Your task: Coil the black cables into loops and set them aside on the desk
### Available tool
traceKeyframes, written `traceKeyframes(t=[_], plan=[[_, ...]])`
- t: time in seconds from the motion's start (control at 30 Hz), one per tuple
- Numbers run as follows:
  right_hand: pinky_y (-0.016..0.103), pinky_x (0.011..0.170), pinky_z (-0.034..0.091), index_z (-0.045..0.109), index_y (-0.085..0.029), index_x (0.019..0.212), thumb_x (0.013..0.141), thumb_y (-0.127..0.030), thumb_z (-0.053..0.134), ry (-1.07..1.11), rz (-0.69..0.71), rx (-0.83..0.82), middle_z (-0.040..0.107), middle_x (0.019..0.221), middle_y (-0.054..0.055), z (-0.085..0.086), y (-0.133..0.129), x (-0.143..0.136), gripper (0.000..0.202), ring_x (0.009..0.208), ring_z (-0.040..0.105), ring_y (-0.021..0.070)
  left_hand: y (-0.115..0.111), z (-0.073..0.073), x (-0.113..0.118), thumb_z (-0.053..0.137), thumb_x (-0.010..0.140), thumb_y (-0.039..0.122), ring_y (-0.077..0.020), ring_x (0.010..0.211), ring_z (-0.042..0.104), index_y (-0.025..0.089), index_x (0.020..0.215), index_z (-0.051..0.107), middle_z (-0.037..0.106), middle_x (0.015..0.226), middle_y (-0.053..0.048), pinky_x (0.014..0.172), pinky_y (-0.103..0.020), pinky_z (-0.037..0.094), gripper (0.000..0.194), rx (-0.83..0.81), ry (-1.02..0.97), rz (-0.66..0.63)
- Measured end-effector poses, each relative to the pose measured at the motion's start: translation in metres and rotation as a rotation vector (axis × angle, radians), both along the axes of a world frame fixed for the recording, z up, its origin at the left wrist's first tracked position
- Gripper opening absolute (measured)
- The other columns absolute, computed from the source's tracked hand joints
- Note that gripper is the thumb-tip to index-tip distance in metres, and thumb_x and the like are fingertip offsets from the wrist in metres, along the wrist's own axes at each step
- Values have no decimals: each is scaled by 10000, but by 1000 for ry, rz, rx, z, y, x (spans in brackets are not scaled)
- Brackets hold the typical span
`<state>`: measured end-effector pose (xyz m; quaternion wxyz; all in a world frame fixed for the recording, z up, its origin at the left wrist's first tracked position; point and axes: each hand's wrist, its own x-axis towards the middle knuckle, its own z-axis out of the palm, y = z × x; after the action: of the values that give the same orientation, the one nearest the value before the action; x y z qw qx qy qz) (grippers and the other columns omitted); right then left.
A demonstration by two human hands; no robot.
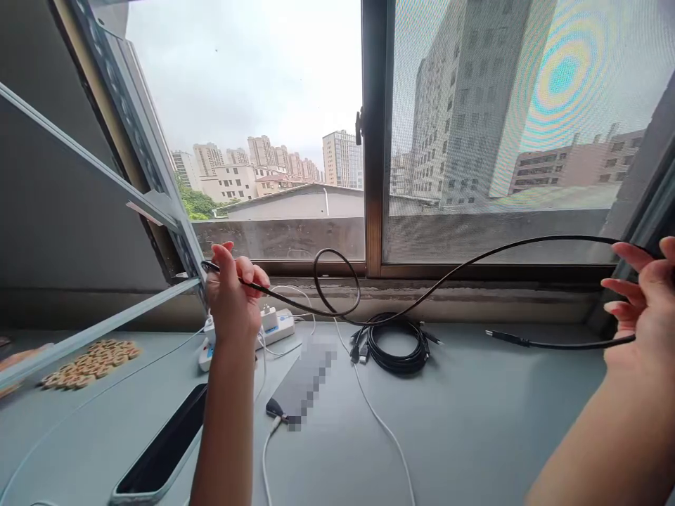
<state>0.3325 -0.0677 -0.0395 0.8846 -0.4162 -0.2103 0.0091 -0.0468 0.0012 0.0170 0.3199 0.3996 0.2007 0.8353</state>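
A black cable (448, 273) stretches through the air between my two hands, with one loose loop near its middle. My left hand (235, 295) pinches it at the left, in front of the window frame. At the far right my right hand (646, 302) grips the cable between thumb and finger, its other fingers partly curled. From beneath that hand a free end with a metal plug (506, 338) points left over the table. Below the loop, a coiled black cable (399, 344) lies on the table, its plugs beside it.
A phone-like device, partly blurred out, lies with a white charging cable (384, 429) nearby. Behind it stands a white power strip (279, 325). At left are a dark phone (163, 443), several small wooden pieces (92, 363) and metal shelf bars (105, 327). A window (264, 91) spans the back.
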Motion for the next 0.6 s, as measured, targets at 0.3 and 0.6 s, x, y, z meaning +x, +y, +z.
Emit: traceKeyframes(t=[0.3,0.6], plan=[[183,306,327,705,-172,1092,803,-210,569,-392,-112,-35,732,906,84,8,-7,-32,322,371,520,57,-22,-6,-2,746,705,570,-128,531,505,229,947,691,503,530,18,523,-225,463,423,63,660,-448],[201,360,346,726,-190,937,808,-261,623,-564,42,42,694,763,11,14,-7,-45,179,412,549,63,-25,-11,4,786,711,414,-110,570,526,230,789,747,650,682,-22,547,-208,428,204,-6,775,-252]])
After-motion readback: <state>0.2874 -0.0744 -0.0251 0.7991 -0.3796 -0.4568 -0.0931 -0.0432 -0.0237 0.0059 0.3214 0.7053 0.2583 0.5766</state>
